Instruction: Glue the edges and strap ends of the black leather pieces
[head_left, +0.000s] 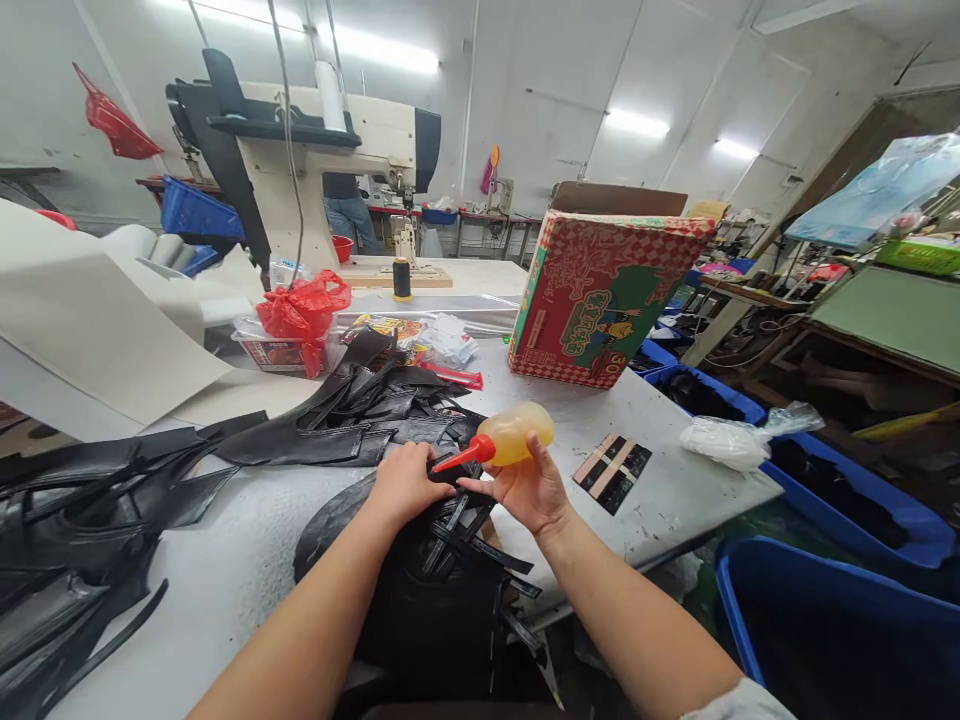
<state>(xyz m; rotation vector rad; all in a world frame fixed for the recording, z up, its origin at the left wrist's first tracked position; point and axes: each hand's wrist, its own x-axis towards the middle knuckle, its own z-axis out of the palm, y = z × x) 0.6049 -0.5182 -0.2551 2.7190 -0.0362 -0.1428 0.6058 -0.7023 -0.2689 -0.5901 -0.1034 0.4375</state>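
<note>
My right hand point(531, 490) is wrapped round a soft bottle point(525, 432) of yellow liquid, tilted with its red nozzle point(465, 455) pointing left and down. The nozzle tip is close to the fingers of my left hand point(409, 482), which are closed on a black strappy leather piece point(450, 535). That piece hangs over the near table edge toward my lap. Behind my hands lies a heap of black leather pieces point(390, 400), and more black leather parts point(67, 530) spread across the left side.
On the white table point(262, 540) stand a red patterned box point(600, 300), a black thread spool point(402, 279) and a red plastic bag point(304, 310). A striped block point(613, 472) lies right. Blue bins point(847, 610) flank the table. A sewing machine point(330, 150) stands behind.
</note>
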